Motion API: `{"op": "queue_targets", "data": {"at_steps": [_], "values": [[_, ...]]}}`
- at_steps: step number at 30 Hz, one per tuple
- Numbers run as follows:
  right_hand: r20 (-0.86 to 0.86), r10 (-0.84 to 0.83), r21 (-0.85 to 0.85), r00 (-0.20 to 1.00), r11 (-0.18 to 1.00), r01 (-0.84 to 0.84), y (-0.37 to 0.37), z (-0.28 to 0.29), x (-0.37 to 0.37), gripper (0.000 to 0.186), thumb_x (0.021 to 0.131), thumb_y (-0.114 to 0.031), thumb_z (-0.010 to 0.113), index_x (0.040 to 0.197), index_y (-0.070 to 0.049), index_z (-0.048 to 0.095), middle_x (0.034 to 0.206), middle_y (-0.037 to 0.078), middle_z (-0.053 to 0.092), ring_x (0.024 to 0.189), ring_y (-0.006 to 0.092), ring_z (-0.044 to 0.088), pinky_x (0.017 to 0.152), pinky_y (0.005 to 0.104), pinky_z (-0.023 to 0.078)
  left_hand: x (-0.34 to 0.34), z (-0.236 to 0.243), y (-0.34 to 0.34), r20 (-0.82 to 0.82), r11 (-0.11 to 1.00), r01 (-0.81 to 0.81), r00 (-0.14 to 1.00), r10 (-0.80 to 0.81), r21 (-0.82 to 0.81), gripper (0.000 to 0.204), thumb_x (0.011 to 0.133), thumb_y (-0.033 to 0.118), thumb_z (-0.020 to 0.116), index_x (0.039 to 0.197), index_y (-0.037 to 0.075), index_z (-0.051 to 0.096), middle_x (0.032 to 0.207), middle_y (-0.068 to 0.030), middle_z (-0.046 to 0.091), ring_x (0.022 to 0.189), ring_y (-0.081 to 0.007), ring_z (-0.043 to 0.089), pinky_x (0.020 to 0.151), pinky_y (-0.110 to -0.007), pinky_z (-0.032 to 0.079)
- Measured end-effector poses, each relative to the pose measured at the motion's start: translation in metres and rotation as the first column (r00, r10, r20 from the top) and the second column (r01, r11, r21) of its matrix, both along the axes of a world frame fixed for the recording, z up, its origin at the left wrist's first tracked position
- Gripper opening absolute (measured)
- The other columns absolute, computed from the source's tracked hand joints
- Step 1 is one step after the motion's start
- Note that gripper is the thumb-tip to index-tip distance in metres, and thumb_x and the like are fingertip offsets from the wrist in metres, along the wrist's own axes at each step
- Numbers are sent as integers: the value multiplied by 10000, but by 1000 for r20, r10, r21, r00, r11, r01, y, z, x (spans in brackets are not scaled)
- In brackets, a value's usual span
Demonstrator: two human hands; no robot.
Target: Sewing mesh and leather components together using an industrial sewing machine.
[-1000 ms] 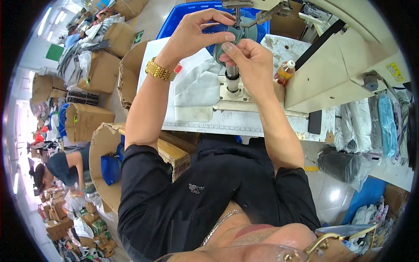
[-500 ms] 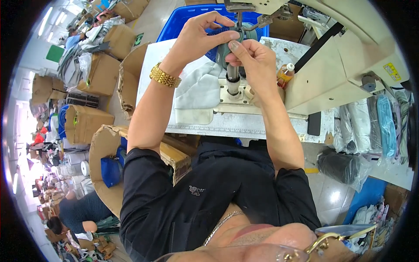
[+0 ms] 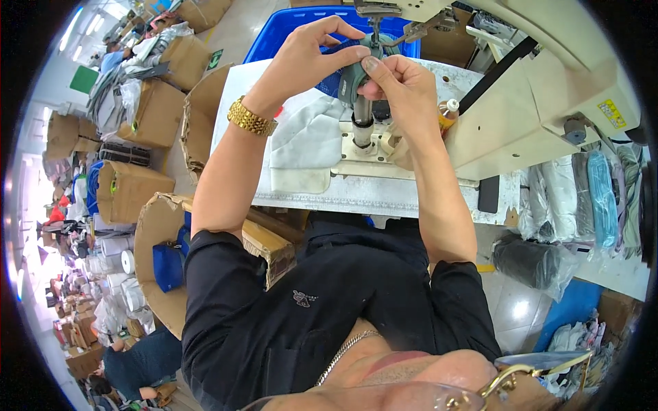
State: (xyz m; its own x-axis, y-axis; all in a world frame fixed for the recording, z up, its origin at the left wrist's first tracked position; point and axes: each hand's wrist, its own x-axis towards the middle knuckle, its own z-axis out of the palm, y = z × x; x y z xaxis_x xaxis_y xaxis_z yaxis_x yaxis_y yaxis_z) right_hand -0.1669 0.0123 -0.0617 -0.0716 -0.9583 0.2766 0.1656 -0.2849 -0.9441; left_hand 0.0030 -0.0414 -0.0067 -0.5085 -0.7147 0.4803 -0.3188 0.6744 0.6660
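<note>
A grey-green and blue mesh sewn piece [image 3: 350, 80], possibly a shoe upper, sits at the top of the metal post [image 3: 362, 127] of a sewing machine [image 3: 541, 109], under the needle area. My left hand [image 3: 305, 58] reaches it from the left, thumb and forefinger pinching its edge close to the presser foot [image 3: 375, 42]. From the right, my right hand [image 3: 404, 85] grips the near edge between thumb and curled fingers. The two thumbs nearly meet. Part of the piece is hidden behind my fingers.
White fabric pieces [image 3: 298, 147] lie on the table [image 3: 236, 103] left of the post. A small bottle [image 3: 448, 113] stands beside the machine body. Behind is a blue plastic basket [image 3: 271, 38]. Cardboard boxes [image 3: 154, 257] stand at left; wrapped rolls [image 3: 603, 198] lie at right.
The piece has turned slightly at the post, with both hands still on it. My right thumb has shifted a little. In the left background, a bent-over person has moved lower.
</note>
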Motion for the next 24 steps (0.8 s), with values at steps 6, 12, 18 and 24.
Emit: {"op": "queue_targets", "data": {"at_steps": [6,12,18,24], "values": [[24,-38,19,999,999,38,-1,-1,0,260,882,-253,716,824,-2,678,652,47,668,565,57,607,527,190,486,-2,-1,2,13,997,-72,997,72,-19,305,831,303,742,1003,56,696,905,-55,692,793,-174,636,763,-309,516],[4,-63,24,998,998,63,6,-4,3,264,873,-245,726,822,9,676,672,28,661,601,48,580,562,190,466,-4,-1,7,68,984,-166,983,170,-64,333,830,344,735,994,57,690,884,-70,692,750,-192,629,718,-316,515],[-201,-84,-115,976,991,62,21,-21,19,194,850,-167,733,812,7,654,603,-9,544,571,49,441,518,232,377,-1,0,3,24,980,-38,999,44,-194,338,830,353,733,1002,66,688,876,-53,687,705,-178,598,679,-308,502],[-159,-69,-146,985,988,46,16,-26,15,198,859,-147,722,780,6,623,595,-23,508,564,37,389,494,228,327,-4,6,8,131,977,-146,977,167,-153,336,832,366,729,986,70,692,806,-56,669,664,-161,573,631,-298,478]]}}
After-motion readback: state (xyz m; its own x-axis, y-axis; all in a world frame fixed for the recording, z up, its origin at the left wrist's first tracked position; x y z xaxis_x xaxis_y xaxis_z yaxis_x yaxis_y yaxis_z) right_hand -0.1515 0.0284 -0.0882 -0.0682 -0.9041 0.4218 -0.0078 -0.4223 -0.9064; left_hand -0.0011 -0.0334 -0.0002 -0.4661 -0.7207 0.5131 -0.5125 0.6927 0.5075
